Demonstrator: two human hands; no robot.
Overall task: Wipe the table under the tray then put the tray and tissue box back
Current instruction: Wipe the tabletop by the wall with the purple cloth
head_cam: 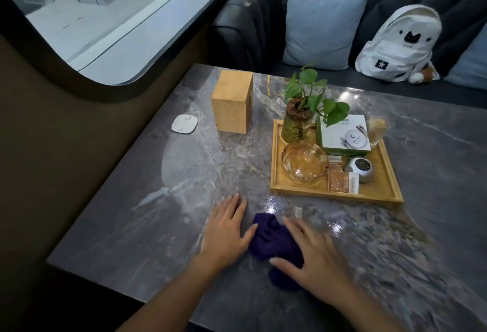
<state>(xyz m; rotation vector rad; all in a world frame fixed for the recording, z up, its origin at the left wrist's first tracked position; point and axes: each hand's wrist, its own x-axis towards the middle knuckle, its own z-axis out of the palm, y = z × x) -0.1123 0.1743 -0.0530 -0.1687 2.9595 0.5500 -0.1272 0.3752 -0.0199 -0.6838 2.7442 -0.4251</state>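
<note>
A wooden tray sits right of the middle of the grey marble table. It holds a plant in a glass jar, a glass ashtray, a green-and-white box, a small glass, a metal pot and packets. The wooden tissue box stands upright, far left of the tray. A crumpled purple cloth lies near the front edge. My left hand rests flat on the table, touching the cloth's left side. My right hand lies on the cloth's right part, fingers spread.
A white square coaster-like pad lies by the table's left edge. A dark sofa behind the table carries blue cushions and a white backpack. A window and brown wall run along the left.
</note>
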